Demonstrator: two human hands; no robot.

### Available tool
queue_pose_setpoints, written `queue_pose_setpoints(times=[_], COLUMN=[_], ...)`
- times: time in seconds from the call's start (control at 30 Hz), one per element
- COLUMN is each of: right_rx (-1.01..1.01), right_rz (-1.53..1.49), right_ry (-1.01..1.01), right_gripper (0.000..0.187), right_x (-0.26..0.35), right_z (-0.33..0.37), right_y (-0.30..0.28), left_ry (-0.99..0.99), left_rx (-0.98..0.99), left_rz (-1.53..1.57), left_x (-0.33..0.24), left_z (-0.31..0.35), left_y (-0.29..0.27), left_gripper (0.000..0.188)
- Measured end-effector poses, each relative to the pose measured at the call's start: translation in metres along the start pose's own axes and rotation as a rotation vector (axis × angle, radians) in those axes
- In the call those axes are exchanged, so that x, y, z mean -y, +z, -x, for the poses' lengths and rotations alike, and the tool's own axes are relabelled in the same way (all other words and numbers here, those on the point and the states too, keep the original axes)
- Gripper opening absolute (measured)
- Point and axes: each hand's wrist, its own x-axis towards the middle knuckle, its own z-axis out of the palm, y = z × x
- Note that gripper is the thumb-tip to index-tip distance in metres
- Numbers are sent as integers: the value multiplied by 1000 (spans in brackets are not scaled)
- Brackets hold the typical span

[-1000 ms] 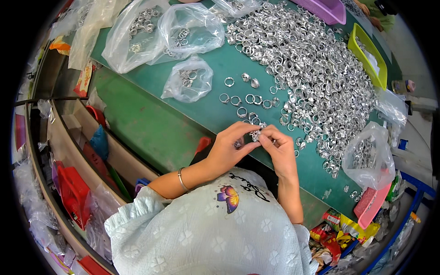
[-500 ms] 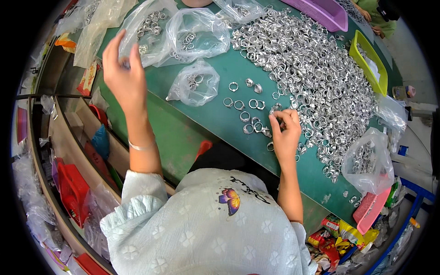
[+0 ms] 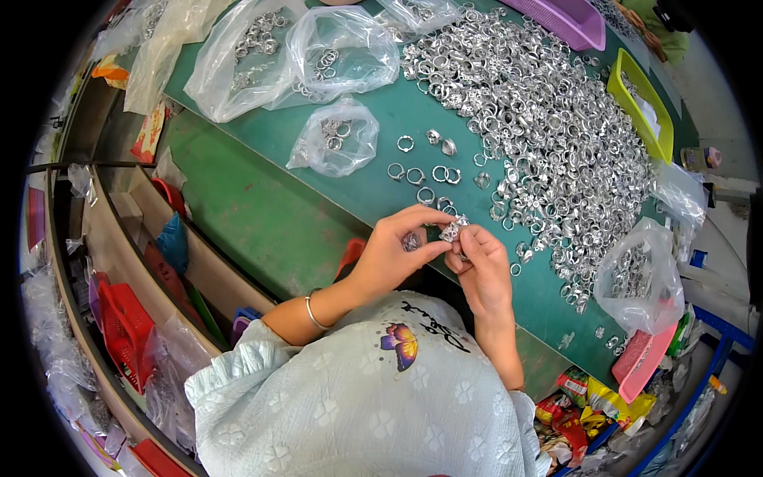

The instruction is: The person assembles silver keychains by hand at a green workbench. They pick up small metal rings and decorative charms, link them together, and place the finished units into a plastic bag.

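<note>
At the table (image 3: 373, 195), near edge, head view: your left hand (image 3: 397, 248) pinches a silvery ring (image 3: 453, 230) between thumb and forefinger, another metal piece (image 3: 411, 241) in its palm. Your right hand (image 3: 483, 266) meets the ring; whether its fingers grip cannot be told. Likely light, stiff, slick: hold by the band. Loose rings (image 3: 556, 143) lie beyond.

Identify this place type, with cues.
Probably a jewelry workshop, though possibly a stockroom: a large heap of silver-colored rings covers much of a green table, clear plastic bags hold more rings, and a yellow-green plastic basket stands beside the heap.
</note>
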Motion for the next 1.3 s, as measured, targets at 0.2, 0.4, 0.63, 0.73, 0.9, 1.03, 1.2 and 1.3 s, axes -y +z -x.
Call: queue_pose_setpoints(times=[0.2, 0.4, 0.63, 0.73, 0.9, 1.03, 1.2, 1.3], right_rx=[-29, 90, 131, 79, 32, -275, -585, -553], right_rz=[263, -137, -297, -188, -286, 246, 1571, 1435], right_ry=[-169, 82, 59, 20, -7, -219, -685, -589], right_gripper=[22, 35, 38, 35, 29, 19, 12, 9], right_x=[1, 1, 10, 10, -8, 3, 8, 9], right_z=[1, 3, 13, 17, 15, 17, -18, -17], right_y=[3, 2, 1, 6, -30, -46, -49, -50], left_ry=[-215, -81, 96, 161, 157, -439, -577, -607], left_rx=[37, 36, -16, 48, -23, 140, 193, 227], left_rz=[279, 184, -194, -319, -200, 565, 709, 709], left_x=[-3, 7, 5, -2, -3, 9, 23, 24], left_z=[0, 3, 0, 2, 3, 2, 6, 8], left_y=[-4, 4, 2, 10, 18, 1, 13, 18], left_gripper=[25, 28, 32, 35, 33, 25, 23, 24])
